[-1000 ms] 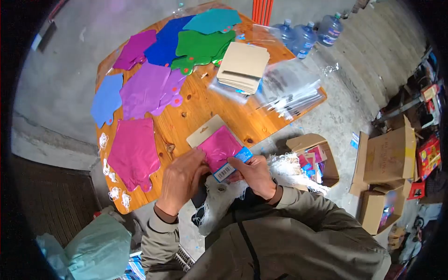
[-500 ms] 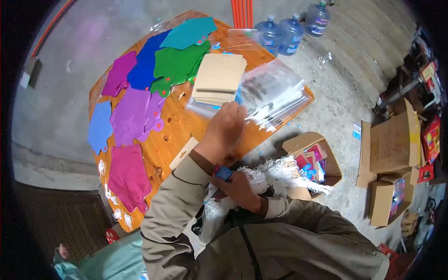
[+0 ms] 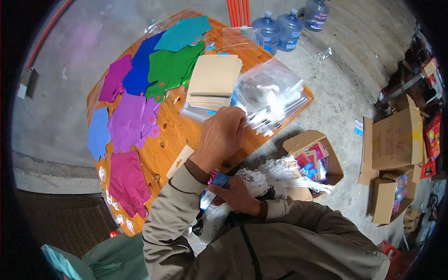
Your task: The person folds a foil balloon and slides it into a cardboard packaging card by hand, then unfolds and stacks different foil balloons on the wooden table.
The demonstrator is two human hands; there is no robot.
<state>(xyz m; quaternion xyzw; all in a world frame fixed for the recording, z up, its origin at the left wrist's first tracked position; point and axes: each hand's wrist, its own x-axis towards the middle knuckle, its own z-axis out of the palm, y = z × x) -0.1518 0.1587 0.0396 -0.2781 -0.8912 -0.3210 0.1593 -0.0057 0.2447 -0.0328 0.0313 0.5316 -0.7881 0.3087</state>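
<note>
My left hand [image 3: 220, 136] is closed in a fist over the table's near edge, by the stack of tan cards [image 3: 213, 77] and the pile of clear plastic bags [image 3: 273, 93]. Its fingertips face away, so anything inside them is hidden. Close to my body, my right hand [image 3: 237, 195] grips a small blue-and-white printed packet [image 3: 206, 199], partly covered by my left wrist. White strings [image 3: 280, 172] lie in a bundle across my lap. One tan card with a hang hole [image 3: 179, 161] rests beside my left wrist.
The wooden table [image 3: 172, 135] carries green pieces [image 3: 172, 67], purple pieces [image 3: 128, 121] and a magenta piece [image 3: 128, 182]. An open carton [image 3: 333, 161] with packets stands at right, more cartons [image 3: 396, 140] beyond. Water bottles [image 3: 289, 30] stand behind. Another person's green garment [image 3: 112, 256] shows lower left.
My left hand has shifted slightly left and down, staying closed. More of the packet in my right hand shows. The other person's hand at lower left has gone from view.
</note>
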